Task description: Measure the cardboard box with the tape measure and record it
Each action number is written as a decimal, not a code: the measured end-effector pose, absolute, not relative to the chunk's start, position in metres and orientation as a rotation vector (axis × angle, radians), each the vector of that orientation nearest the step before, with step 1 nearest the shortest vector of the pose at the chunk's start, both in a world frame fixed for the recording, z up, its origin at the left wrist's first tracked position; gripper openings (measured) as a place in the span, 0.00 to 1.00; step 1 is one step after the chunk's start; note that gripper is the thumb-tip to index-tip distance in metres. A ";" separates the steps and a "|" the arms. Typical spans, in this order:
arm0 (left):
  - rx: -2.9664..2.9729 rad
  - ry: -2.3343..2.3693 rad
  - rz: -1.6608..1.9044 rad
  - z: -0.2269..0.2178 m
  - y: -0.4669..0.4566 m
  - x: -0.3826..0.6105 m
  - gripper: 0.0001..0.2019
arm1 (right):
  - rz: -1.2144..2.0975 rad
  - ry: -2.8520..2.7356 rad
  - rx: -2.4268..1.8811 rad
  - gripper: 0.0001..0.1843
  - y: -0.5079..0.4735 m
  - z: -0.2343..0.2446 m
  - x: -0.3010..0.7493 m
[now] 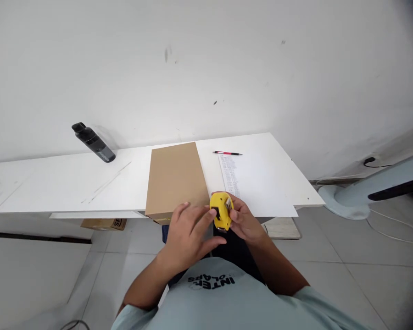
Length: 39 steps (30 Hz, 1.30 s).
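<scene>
A yellow tape measure (pixel 221 211) is gripped in my right hand (pixel 247 220), whose fingers and thumb close around its right side. My left hand (pixel 189 233) reaches in from the left with its fingers spread. One of its fingertips touches the dark patch on the tape measure's near face, and its thumb points below the case. Just beyond my left hand lies a closed brown cardboard box (pixel 175 176) at the table's front edge. I cannot see any blade drawn out of the tape measure.
On the white table (pixel 65 183), a black bottle (pixel 94 143) stands at the back left. Right of the box lie a red and black pen (pixel 227 153) and white paper sheets (pixel 258 183), one printed. A pale stand (pixel 344 201) rises from the floor at the right.
</scene>
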<state>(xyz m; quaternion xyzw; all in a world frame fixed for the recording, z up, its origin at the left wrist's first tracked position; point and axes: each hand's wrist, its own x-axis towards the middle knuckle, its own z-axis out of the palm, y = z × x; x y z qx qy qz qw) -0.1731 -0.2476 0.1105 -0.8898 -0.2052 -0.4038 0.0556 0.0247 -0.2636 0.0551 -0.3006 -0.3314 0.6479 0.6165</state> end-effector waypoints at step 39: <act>-2.444 -0.638 -1.258 0.104 -0.216 -0.183 0.20 | 1.030 -0.713 -0.962 0.35 -0.245 0.083 0.018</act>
